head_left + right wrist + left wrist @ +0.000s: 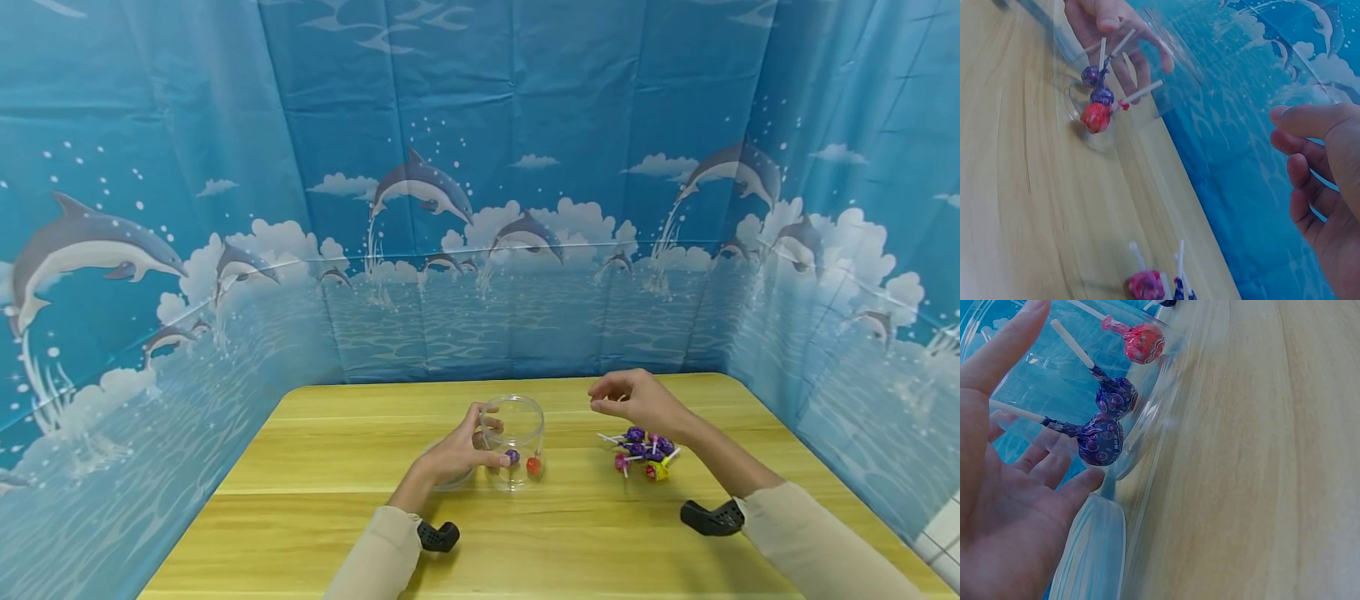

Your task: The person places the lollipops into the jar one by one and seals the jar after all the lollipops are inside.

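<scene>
My left hand [459,454] grips the side of a clear plastic jar [517,437], its thumb in front and fingers around the back. The jar stands upright on the table with its mouth uncovered. Inside it lie a red lollipop [1144,344] and two purple lollipops, one purple lollipop [1100,442] close to my fingers. My right hand [648,404] hovers to the right of the jar, fingers loosely bent. Nothing shows between the fingertips of that hand in the right wrist view. Below it lies a pile of wrapped lollipops [652,450], purple, pink and yellow.
A clear round lid-like piece [452,483] lies on the table left of the jar, partly under my left hand. The wooden table [315,467] ends at a blue dolphin-print curtain [472,325] along its back and sides.
</scene>
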Motion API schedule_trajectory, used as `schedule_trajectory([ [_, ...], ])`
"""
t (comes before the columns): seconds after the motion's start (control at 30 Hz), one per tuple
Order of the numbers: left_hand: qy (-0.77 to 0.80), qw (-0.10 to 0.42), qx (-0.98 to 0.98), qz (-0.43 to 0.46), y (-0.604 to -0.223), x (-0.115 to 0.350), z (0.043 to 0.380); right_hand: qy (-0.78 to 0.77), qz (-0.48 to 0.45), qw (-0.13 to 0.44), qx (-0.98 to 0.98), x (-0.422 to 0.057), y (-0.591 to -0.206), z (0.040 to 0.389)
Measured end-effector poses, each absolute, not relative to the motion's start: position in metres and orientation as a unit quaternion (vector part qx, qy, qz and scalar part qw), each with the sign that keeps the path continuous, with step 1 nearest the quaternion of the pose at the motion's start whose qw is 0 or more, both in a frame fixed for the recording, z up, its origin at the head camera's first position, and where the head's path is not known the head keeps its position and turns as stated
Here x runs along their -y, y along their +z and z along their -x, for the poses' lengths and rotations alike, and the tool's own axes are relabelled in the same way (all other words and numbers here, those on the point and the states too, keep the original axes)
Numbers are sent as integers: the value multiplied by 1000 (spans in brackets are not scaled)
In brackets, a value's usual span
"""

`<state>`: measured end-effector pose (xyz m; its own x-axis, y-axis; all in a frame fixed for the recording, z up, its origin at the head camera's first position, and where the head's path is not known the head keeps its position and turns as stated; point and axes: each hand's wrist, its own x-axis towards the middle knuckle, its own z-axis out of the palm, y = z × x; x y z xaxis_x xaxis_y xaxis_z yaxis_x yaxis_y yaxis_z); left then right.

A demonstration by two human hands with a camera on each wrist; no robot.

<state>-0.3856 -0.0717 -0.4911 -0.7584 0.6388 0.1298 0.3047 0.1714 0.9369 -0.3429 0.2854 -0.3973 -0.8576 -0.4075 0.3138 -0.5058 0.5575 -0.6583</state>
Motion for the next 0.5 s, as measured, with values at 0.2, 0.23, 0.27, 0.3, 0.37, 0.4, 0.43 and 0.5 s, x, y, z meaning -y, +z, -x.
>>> schedule_trajectory([
  [0.2, 562, 149, -750, -317, -492, 72, 386, 387, -252, 67, 884, -297, -401, 341],
  [0.23, 561, 149, -750, -317, -492, 72, 386, 386, -250, 67, 885, -299, -402, 341],
  [0.27, 561, 149, -750, -317, -492, 72, 386, 385, -249, 69, 886, -300, -402, 340],
  [0.3, 560, 148, -750, -318, -492, 72, 386, 383, -248, 70, 887, -302, -402, 340],
  [0.37, 560, 147, -751, -319, -492, 72, 386, 385, -245, 71, 887, -306, -403, 339],
  [0.4, 560, 147, -751, -318, -491, 72, 386, 386, -243, 71, 887, -307, -403, 338],
  [0.43, 561, 148, -750, -318, -491, 72, 386, 386, -241, 71, 887, -309, -403, 337],
  [0.5, 562, 150, -749, -317, -491, 72, 385, 388, -237, 71, 888, -312, -403, 336],
])
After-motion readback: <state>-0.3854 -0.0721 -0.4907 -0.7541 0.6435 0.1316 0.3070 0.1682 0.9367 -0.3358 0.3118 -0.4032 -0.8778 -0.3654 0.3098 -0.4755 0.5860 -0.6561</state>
